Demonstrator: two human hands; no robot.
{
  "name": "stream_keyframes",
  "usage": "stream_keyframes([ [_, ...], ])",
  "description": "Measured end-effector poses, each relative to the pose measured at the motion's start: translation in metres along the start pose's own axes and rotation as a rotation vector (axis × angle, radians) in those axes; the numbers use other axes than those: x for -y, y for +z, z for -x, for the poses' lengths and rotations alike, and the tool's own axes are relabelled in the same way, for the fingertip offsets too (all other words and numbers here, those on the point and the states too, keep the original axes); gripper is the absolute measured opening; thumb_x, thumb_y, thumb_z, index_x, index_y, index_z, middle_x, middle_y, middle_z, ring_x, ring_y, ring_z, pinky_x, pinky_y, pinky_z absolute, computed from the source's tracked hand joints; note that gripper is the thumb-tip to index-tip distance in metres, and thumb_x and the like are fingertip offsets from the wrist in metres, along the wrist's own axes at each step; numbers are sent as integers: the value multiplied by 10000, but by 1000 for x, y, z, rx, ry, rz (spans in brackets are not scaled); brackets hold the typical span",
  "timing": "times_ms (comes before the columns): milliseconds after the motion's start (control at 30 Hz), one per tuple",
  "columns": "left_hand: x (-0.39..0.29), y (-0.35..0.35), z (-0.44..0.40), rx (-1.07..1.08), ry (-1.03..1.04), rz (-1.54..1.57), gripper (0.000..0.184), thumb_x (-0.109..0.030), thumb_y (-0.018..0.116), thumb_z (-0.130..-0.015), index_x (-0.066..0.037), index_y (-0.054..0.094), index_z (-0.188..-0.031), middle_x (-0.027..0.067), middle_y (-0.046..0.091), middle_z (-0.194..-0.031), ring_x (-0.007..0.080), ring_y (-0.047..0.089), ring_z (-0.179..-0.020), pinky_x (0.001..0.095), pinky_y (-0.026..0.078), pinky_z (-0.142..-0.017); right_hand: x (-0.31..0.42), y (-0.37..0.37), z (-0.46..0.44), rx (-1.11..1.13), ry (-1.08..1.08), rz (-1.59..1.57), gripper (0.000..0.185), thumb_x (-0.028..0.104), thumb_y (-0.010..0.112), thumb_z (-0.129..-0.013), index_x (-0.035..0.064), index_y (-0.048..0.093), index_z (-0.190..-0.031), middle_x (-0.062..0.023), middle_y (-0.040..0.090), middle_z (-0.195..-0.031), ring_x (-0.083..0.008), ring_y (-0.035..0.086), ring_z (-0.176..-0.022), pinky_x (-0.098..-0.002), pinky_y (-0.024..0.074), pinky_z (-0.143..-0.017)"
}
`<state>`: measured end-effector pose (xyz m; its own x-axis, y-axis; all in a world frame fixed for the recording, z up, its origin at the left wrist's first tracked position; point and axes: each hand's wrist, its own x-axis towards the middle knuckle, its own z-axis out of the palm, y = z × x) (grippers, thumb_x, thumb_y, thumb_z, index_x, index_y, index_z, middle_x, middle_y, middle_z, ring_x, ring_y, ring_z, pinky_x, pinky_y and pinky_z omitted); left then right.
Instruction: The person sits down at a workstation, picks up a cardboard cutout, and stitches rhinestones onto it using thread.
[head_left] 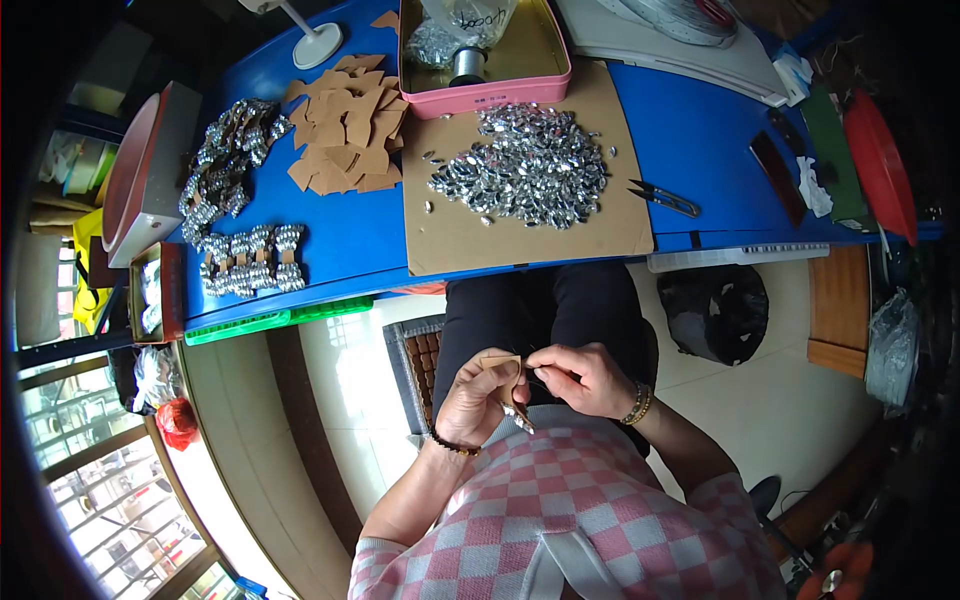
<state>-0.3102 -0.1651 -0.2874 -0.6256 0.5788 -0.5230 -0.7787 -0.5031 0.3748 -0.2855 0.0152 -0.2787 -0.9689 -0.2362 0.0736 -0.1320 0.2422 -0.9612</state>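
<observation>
Over my lap, my left hand [474, 402] is closed on a small brown cardboard piece [507, 388], pinching it between thumb and fingers. Silver beads [518, 416] hang at the card's lower end. Close to the card's upper right edge, my right hand [590, 380] has its thumb and fingertips pinched together. What it pinches is too fine to make out. Beyond my knees, a heap of loose silver beads [530, 170] lies on a cardboard sheet [440, 245] on the blue table [665, 130].
A pink tin [490, 97] holds a wire spool [468, 66] and a plastic bag. Left of it lie shaped cardboard pieces [350, 125] and bead-wrapped cards [252, 262]. Small snips [667, 199] rest on the right. A black bag [712, 312] stands on the floor.
</observation>
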Motion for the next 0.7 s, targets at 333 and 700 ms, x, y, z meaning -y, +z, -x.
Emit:
stream_keyframes([
  [333,4,-1,1,26,-39,-7,70,-37,534,-816,-1,578,-858,82,597,-718,155,575,-609,240,473,-585,-8,0,1,24,-28,-27,117,11,542,-809,36,553,-923,-126,598,-680,-197,617,-562,-261,445,-470],
  [700,9,-1,4,-267,191,-564,79,-36,568,-781,7,600,-839,45,581,-745,93,546,-595,201,428,-509,9,12,-20,-123,-286,276,185,22,598,-752,39,537,-925,-129,575,-878,-221,602,-617,-282,460,-520],
])
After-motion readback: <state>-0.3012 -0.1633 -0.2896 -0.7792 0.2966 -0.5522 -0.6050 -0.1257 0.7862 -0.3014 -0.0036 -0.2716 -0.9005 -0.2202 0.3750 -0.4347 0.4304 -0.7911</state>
